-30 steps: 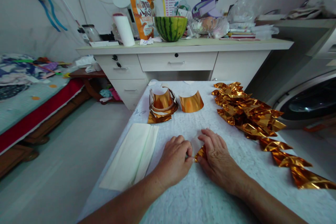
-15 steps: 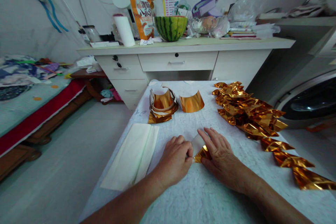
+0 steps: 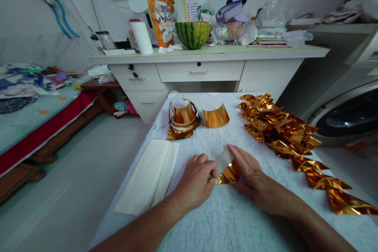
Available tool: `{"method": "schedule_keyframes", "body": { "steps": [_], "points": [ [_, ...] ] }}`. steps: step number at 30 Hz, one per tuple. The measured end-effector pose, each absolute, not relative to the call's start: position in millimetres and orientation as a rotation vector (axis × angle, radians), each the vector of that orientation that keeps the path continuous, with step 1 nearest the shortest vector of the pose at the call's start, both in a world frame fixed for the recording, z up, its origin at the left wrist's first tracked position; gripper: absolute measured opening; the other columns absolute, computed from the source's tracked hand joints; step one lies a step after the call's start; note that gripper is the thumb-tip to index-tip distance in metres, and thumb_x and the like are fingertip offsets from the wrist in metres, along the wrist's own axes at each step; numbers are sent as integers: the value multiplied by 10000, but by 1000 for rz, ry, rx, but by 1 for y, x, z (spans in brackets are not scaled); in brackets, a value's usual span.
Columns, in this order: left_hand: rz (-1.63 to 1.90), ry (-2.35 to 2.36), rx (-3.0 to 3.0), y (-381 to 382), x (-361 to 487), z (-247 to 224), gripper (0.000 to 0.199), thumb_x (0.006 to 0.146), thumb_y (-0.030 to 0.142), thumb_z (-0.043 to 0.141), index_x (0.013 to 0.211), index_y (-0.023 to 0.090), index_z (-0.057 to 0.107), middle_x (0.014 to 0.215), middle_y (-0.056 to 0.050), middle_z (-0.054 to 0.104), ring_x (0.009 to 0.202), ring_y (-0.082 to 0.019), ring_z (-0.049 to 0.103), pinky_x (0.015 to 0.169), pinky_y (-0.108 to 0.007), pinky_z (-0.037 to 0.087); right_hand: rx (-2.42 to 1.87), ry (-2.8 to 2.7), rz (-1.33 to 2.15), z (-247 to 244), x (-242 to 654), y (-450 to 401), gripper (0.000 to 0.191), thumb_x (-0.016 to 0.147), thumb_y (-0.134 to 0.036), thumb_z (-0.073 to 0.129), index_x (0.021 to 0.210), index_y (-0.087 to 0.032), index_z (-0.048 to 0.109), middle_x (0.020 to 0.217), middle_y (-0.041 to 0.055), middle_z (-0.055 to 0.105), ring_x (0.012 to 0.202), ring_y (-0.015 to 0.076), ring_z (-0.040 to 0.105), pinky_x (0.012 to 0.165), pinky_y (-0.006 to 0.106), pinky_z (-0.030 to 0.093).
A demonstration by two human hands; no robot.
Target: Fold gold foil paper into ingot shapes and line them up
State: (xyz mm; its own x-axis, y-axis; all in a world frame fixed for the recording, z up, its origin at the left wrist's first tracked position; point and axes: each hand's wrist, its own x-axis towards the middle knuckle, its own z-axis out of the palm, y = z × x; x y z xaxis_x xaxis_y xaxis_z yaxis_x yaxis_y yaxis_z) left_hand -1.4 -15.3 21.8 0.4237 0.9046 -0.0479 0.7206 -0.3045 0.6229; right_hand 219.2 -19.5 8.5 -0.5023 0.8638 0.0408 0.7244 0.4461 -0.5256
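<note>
right hand (image 3: 254, 177): since the frame 0.5 s ago, shifted slightly rightward and turned more onto its edge, fingers drawn together, more gold bared; now wide, thumb parted from fingers, cupped at the right side of the work; no firm grip seen.
left hand (image 3: 199, 175): about where it was; narrow, thumb and fingers pinching the left corner of the work.
foil piece (image 3: 229, 173): 1, gold face with pale backing, apparently part folded; between the 2 hands, nearer the person than the foil stack and to its right.
foil stack (image 3: 183, 116): 1, landmark; curled gold sheets, pale edges showing.
single sheet (image 3: 216, 116): 1, gold, curved; just right of the foil stack, contact uncertain.
foil pile (image 3: 274, 126): many folded gold pieces, count unclear; well right of the foil stack, 3 trailing toward the person.
white paper (image 3: 146, 177): flat; nearer the person than the foil stack, slightly left.
table cloth (image 3: 206, 220): pale, soft-looking; under the foil stack and all above.
risk, crease: may set crooked if the pinched corner slips while the right hand presses.
risk, spring-back: curled foil may reopen if the right hand lifts early.
risk, tear: thin foil may split at the corner if pulled hard.
</note>
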Motion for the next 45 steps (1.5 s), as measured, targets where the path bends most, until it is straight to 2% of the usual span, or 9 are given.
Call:
{"method": "schedule_keyframes", "body": {
  "steps": [2,5,9,19,25,30,36,40,45],
  "points": [
    [420,1353,2122,-15,-2,21,105,784,129,592,808,229,612,907,-6,564,947,-200,507,840,-320,372,-1395,-2251,732,12,225,-16,813,791,-192,507,1511,-225,130,1528,145,294,1402,297,312,1079,504,371],
    [405,1334,2133,-15,-3,22,142,781,118,585,834,241,632,899,-6,571,952,-203,512,849,-324,374,-1499,-2024,673,12,231,-8,485,799,-188,463,1283,-209,440,1263,116,532,1161,264,530,946,448,472],
    [423,1309,2137,-15,-4,23,148,790,121,575,851,240,638,914,-12,578,959,-206,520,851,-330,379,-1547,-2072,438,4,230,0,147,840,-249,509,952,-200,589,979,84,578,938,247,539,857,434,451],
    [484,1344,2149,-18,-1,16,36,812,213,637,808,210,601,886,-8,564,925,-199,522,825,-324,381,-1675,-2116,338,0,210,0,165,739,-274,656,871,-200,590,937,63,575,894,267,517,756,400,395],
    [511,1368,2139,-19,1,18,109,784,169,639,829,203,545,910,-9,552,928,-203,506,834,-337,394,-1500,-1931,778,5,206,-3,123,784,-234,580,853,-220,480,768,-1,568,710,176,538,643,315,424],
    [710,1454,2082,-19,1,16,417,731,181,688,1101,219,501,1141,-55,507,1114,-254,445,979,-416,377,-1296,-1541,1271,11,208,-3,347,818,-356,587,1107,-219,455,739,-33,559,627,142,558,539,256,414],
    [984,1459,1735,-13,1,5,828,686,224,726,1381,217,277,1291,-127,446,1216,-301,435,1038,-498,345,-1243,-1279,1533,25,217,0,341,742,-434,734,882,-176,561,690,-26,591,542,94,505,501,228,381],
    [984,1119,1323,-7,1,7,668,764,303,671,1342,181,360,1153,-119,584,1007,-234,589,859,-386,471,-1181,-1205,1617,29,216,-2,365,739,-421,760,925,-169,573,742,-10,630,546,90,529,501,226,410],
    [920,1047,1200,-3,0,15,226,821,321,597,925,126,643,838,-63,670,744,-158,602,637,-258,441,-1138,-1187,1658,27,213,-4,384,741,-424,767,957,-157,595,719,4,652,570,107,565,520,234,442]
  ]
}}
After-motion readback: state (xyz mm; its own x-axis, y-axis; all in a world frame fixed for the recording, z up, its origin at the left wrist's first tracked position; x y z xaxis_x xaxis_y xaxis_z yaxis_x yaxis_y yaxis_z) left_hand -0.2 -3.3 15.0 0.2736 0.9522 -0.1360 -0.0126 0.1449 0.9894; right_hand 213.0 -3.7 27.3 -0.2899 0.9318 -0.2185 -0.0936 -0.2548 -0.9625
